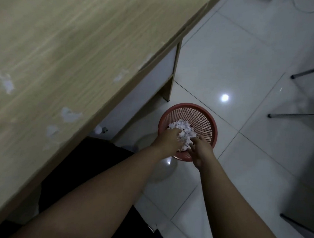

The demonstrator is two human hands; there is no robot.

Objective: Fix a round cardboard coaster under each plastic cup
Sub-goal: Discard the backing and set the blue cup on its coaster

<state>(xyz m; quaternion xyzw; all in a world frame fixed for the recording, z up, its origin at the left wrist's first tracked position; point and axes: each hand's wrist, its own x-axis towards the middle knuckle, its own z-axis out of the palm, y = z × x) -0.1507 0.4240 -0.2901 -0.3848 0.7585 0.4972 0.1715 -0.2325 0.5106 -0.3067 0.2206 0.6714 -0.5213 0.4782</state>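
1. The left hand point(167, 139) reaches down into a round red plastic mesh basket point(199, 118) on the floor, its fingers curled over a heap of crumpled white paper scraps point(182, 129); whether they actually grip a clump cannot be told from the blur.
2. The right hand point(201, 150) sits at the basket's near rim, fingers loosely spread and pointing toward the scraps, fingertips touching the heap's near side.
3. The basket has slotted, lattice-like walls and a smooth rim; it stands on glossy white floor tiles point(232, 59) just beyond the corner of a light wood-grain table point(55, 35).
4. Several small torn white paper bits point(69, 114) lie scattered on the table's surface along its right edge.
5. Thin dark metal chair legs point(306, 71) stand on the tiles toward the right edge of the view, well apart from the basket.
6. No plastic cup or round cardboard coaster shows in this view, so their place cannot be told.
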